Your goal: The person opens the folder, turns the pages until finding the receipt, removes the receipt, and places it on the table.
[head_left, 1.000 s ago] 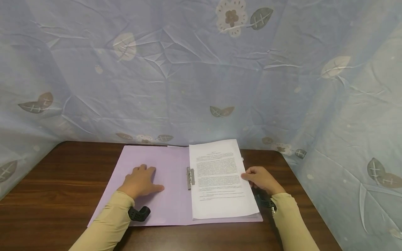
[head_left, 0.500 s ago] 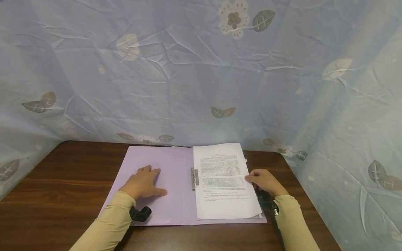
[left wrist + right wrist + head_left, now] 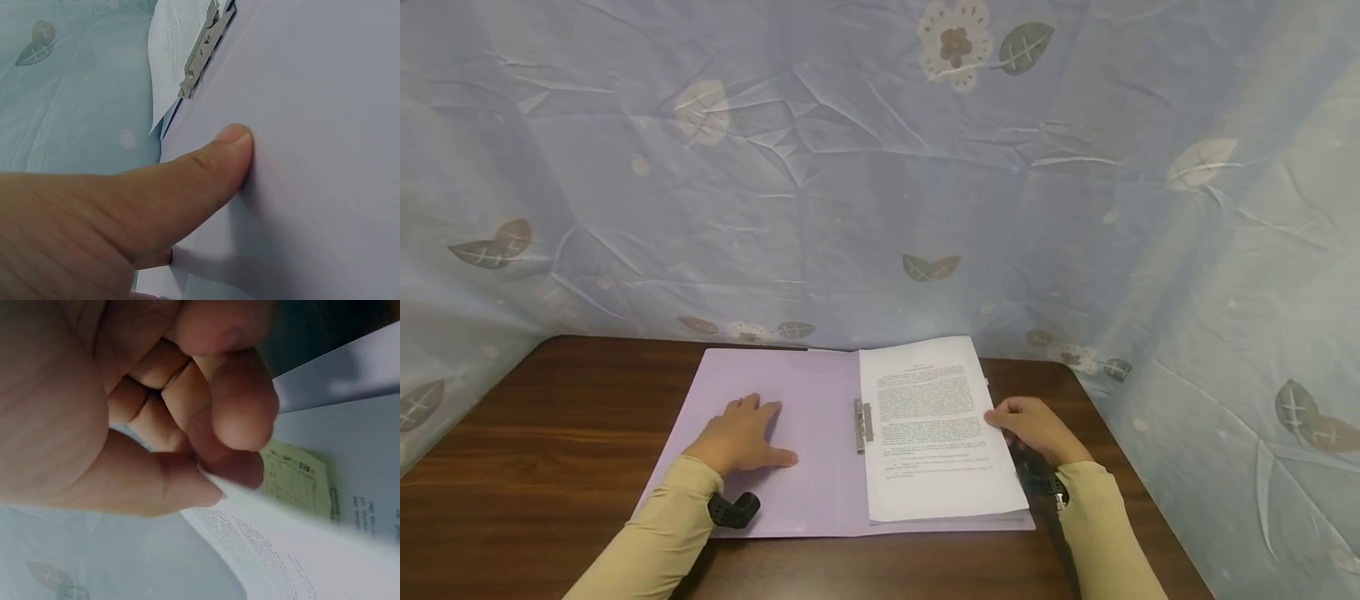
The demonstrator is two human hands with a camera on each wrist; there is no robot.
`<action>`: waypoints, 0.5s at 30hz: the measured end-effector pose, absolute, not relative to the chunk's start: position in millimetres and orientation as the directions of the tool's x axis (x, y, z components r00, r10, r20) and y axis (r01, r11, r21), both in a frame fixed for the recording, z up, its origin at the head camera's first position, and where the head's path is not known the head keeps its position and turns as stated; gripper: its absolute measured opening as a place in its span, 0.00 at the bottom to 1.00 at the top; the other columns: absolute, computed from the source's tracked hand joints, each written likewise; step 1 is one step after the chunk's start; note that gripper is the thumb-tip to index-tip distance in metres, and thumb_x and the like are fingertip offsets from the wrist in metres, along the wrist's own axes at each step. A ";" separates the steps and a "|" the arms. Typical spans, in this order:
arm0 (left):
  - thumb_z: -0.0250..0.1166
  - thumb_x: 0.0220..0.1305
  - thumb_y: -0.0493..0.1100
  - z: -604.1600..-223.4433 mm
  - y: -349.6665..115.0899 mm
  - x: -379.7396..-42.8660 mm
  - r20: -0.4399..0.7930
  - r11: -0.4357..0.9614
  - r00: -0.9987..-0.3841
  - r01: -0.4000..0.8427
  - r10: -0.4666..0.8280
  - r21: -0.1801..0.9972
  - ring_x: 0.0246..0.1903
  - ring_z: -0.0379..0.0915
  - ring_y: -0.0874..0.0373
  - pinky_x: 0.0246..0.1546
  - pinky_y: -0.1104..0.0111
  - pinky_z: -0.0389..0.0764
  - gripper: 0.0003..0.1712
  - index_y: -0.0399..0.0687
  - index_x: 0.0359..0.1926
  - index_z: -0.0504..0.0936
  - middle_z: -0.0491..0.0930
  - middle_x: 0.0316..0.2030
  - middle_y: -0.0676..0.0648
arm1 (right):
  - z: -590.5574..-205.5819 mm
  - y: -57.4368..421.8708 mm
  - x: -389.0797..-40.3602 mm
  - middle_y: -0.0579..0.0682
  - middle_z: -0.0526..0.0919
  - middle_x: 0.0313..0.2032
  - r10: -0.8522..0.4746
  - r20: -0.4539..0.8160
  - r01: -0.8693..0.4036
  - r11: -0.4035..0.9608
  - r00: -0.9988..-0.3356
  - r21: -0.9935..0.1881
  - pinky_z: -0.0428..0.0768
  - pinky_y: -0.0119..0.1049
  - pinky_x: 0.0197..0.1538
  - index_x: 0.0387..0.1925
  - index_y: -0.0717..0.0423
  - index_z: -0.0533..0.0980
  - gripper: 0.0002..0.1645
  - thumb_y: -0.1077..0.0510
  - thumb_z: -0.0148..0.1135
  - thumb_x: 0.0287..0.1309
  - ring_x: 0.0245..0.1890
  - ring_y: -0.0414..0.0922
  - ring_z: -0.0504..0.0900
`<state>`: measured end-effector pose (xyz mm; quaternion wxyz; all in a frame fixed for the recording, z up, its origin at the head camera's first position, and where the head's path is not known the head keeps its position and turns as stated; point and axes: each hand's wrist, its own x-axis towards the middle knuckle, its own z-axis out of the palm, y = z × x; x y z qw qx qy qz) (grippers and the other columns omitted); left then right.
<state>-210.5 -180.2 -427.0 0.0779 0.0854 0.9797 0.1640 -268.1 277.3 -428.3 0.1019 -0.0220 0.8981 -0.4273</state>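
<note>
A lilac folder [image 3: 820, 492] lies spread on the table, with a metal clip [image 3: 861, 427] along its fold. Printed sheets of paper [image 3: 936, 492] lie over its right half. My right hand [image 3: 1032, 429] pinches the right edge of the top sheet between thumb and curled fingers. In the right wrist view that edge is raised, and a yellow slip [image 3: 299, 484] with writing shows on the page beneath. My left hand [image 3: 741, 437] rests on the folder's left cover, fingers spread. The left wrist view shows its thumb [image 3: 206, 165] against the cover, with the clip [image 3: 206, 53] beyond.
The dark wood table [image 3: 535, 450] has rounded far corners. A pale blue curtain [image 3: 850, 208] with leaf and flower prints hangs behind it and along both sides. Each wrist wears a black band, the left one [image 3: 733, 510] showing clearly.
The folder and papers sit slightly further right than a second ago. Both hands keep their places on the cover and the sheet's edge; the top sheet's lift shifts slightly.
</note>
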 end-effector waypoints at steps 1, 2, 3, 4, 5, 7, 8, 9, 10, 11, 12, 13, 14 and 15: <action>0.78 0.51 0.67 -427.1 -180.4 -210.3 -0.124 0.932 -0.973 0.141 0.192 0.335 0.70 0.56 0.21 0.63 0.30 0.65 0.58 0.34 0.71 0.70 0.61 0.70 0.20 | -427.2 277.0 -267.7 0.50 0.77 0.22 -0.128 -0.157 0.042 0.632 -0.979 -0.774 0.73 0.38 0.29 0.31 0.59 0.80 0.15 0.51 0.67 0.68 0.23 0.45 0.72; 0.78 0.51 0.67 -426.5 -180.4 -210.0 -0.123 0.932 -0.973 0.143 0.193 0.334 0.70 0.56 0.21 0.63 0.30 0.65 0.58 0.33 0.71 0.70 0.61 0.70 0.20 | -426.1 276.6 -267.4 0.50 0.76 0.22 -0.130 -0.150 0.035 0.631 -0.980 -0.775 0.73 0.38 0.28 0.30 0.59 0.79 0.16 0.51 0.67 0.68 0.23 0.45 0.72; 0.78 0.51 0.67 -426.6 -180.6 -209.8 -0.122 0.932 -0.974 0.143 0.193 0.333 0.70 0.56 0.21 0.63 0.30 0.66 0.58 0.33 0.71 0.70 0.61 0.70 0.21 | -424.7 276.0 -267.0 0.50 0.76 0.22 -0.131 -0.142 0.030 0.625 -0.981 -0.780 0.72 0.38 0.28 0.30 0.59 0.79 0.16 0.51 0.66 0.68 0.22 0.45 0.72; 0.78 0.51 0.67 -426.6 -180.8 -209.6 -0.120 0.932 -0.974 0.145 0.194 0.332 0.69 0.57 0.21 0.62 0.30 0.66 0.58 0.33 0.71 0.70 0.62 0.70 0.20 | -423.3 275.2 -266.5 0.50 0.75 0.22 -0.132 -0.136 0.025 0.621 -0.982 -0.783 0.72 0.38 0.27 0.29 0.59 0.78 0.17 0.50 0.66 0.68 0.22 0.45 0.71; 0.78 0.51 0.67 -426.6 -180.8 -209.4 -0.119 0.931 -0.974 0.146 0.195 0.334 0.69 0.57 0.21 0.62 0.30 0.66 0.58 0.33 0.71 0.70 0.62 0.70 0.20 | -421.5 274.4 -266.0 0.49 0.75 0.22 -0.134 -0.130 0.021 0.613 -0.982 -0.790 0.72 0.37 0.27 0.29 0.59 0.77 0.17 0.51 0.66 0.69 0.22 0.45 0.71; 0.78 0.51 0.66 -426.8 -180.8 -209.2 -0.116 0.930 -0.974 0.148 0.197 0.336 0.69 0.57 0.21 0.62 0.30 0.66 0.58 0.33 0.71 0.70 0.62 0.70 0.21 | -418.2 273.3 -266.0 0.49 0.75 0.22 -0.136 -0.120 0.014 0.601 -0.984 -0.799 0.72 0.37 0.27 0.29 0.59 0.77 0.17 0.51 0.65 0.70 0.22 0.45 0.70; 0.78 0.51 0.66 -426.7 -180.6 -209.0 -0.115 0.930 -0.973 0.149 0.198 0.337 0.69 0.57 0.21 0.62 0.29 0.66 0.58 0.33 0.71 0.70 0.62 0.70 0.21 | -415.4 272.4 -265.7 0.49 0.75 0.22 -0.138 -0.116 0.012 0.593 -0.984 -0.805 0.71 0.37 0.27 0.30 0.59 0.77 0.16 0.52 0.64 0.70 0.22 0.45 0.70; 0.78 0.51 0.66 -427.3 -180.6 -209.1 -0.115 0.929 -0.973 0.149 0.198 0.338 0.69 0.57 0.21 0.62 0.29 0.66 0.58 0.33 0.71 0.70 0.62 0.69 0.21 | -412.4 271.6 -265.6 0.49 0.74 0.22 -0.139 -0.112 0.009 0.588 -0.984 -0.809 0.72 0.37 0.27 0.30 0.59 0.77 0.16 0.52 0.64 0.70 0.22 0.45 0.70; 0.78 0.51 0.66 -427.4 -180.4 -209.2 -0.113 0.929 -0.973 0.151 0.199 0.338 0.69 0.57 0.21 0.62 0.29 0.66 0.58 0.32 0.71 0.70 0.62 0.69 0.21 | -409.0 270.7 -265.8 0.49 0.74 0.22 -0.142 -0.105 0.001 0.587 -0.984 -0.809 0.72 0.36 0.28 0.30 0.59 0.76 0.15 0.53 0.63 0.70 0.22 0.45 0.70; 0.78 0.51 0.66 -427.7 -180.3 -209.5 -0.112 0.929 -0.973 0.152 0.201 0.338 0.69 0.57 0.21 0.62 0.29 0.66 0.58 0.33 0.71 0.70 0.62 0.69 0.21 | -404.5 269.4 -265.7 0.49 0.75 0.23 -0.147 -0.099 -0.006 0.585 -0.984 -0.811 0.72 0.36 0.28 0.29 0.59 0.76 0.15 0.54 0.62 0.70 0.22 0.45 0.71; 0.78 0.51 0.66 -427.8 -180.1 -209.7 -0.111 0.929 -0.973 0.154 0.201 0.337 0.69 0.57 0.21 0.62 0.30 0.66 0.58 0.33 0.71 0.70 0.62 0.69 0.21 | -399.4 268.2 -266.0 0.49 0.74 0.23 -0.159 -0.091 -0.019 0.584 -0.983 -0.811 0.72 0.36 0.28 0.30 0.59 0.76 0.14 0.55 0.62 0.70 0.23 0.45 0.71; 0.78 0.51 0.66 -428.2 -179.9 -209.8 -0.112 0.929 -0.973 0.154 0.201 0.337 0.69 0.57 0.21 0.62 0.30 0.66 0.58 0.33 0.71 0.70 0.62 0.69 0.21 | -394.0 266.7 -266.1 0.49 0.74 0.23 -0.169 -0.087 -0.029 0.584 -0.982 -0.811 0.72 0.36 0.28 0.30 0.60 0.76 0.14 0.55 0.62 0.70 0.23 0.45 0.71; 0.78 0.51 0.66 -428.2 -179.6 -210.1 -0.111 0.929 -0.973 0.155 0.202 0.336 0.69 0.57 0.21 0.62 0.30 0.66 0.58 0.33 0.71 0.70 0.62 0.69 0.21 | -387.7 264.8 -265.9 0.49 0.74 0.22 -0.183 -0.086 -0.038 0.583 -0.979 -0.812 0.71 0.36 0.27 0.30 0.60 0.76 0.14 0.56 0.61 0.70 0.22 0.44 0.70; 0.78 0.51 0.66 -428.4 -179.5 -210.3 -0.111 0.929 -0.973 0.155 0.202 0.335 0.69 0.57 0.21 0.62 0.30 0.66 0.58 0.33 0.71 0.70 0.62 0.69 0.21 | -381.2 262.8 -265.9 0.49 0.74 0.22 -0.201 -0.086 -0.047 0.580 -0.976 -0.813 0.71 0.35 0.26 0.30 0.60 0.76 0.14 0.56 0.61 0.70 0.21 0.44 0.69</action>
